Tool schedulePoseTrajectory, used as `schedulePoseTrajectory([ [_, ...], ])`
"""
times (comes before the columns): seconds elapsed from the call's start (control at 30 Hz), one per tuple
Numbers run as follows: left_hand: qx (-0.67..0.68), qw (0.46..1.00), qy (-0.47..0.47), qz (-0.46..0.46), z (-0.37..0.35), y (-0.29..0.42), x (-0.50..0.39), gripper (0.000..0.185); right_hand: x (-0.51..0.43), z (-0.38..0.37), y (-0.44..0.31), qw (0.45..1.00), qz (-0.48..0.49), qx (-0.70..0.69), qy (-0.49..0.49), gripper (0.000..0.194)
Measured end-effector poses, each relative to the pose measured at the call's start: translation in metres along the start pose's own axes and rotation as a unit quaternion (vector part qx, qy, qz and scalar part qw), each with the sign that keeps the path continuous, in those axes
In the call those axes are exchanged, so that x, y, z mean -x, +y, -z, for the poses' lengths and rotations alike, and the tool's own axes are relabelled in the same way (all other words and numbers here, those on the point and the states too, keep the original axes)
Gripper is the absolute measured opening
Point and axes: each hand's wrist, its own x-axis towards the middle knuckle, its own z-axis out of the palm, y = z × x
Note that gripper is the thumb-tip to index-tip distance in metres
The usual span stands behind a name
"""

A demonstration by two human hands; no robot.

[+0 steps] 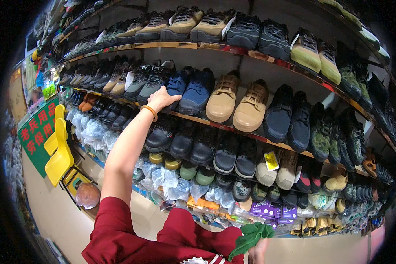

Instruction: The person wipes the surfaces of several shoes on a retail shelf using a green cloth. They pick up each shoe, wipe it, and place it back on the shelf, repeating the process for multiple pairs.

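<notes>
My left hand [164, 99], with an orange-brown bangle at the wrist, reaches to a middle shelf and closes around the toe of a navy blue lace-up shoe [177, 84]. Its thumb points right; most of the fingers are hidden. Beside that shoe stands its blue mate [195, 94]. Grey-green lace-up shoes [148, 86] lie just left of the hand, and tan lace-up shoes [221, 99] are further right. Low at the front, my right hand [260, 248] holds a crumpled green cloth [254, 238], which covers part of its fingers.
Shelf edges [224, 49] run across, crowded with shoes. Plastic-wrapped goods [165, 178] and purple packages [267, 209] fill the lower levels. Yellow chairs [60, 161], a bagged round object [87, 195] and a green sign with writing [36, 138] stand left on the tiled floor.
</notes>
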Motion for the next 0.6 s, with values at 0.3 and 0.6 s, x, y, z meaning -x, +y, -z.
schedulePoseTrajectory([
  [0.3, 0.482, 0.875, -0.039, 0.003, -0.004, 0.002, -0.052, 0.065, -0.007, 0.017, 0.006, 1.000, 0.006, 0.001, -0.011, 0.031],
  [0.6, 0.400, 0.885, 0.107, -0.214, -0.013, 0.031, -0.102, 0.037, -0.010, 0.028, -0.011, 0.998, -0.021, -0.015, -0.049, 0.035],
])
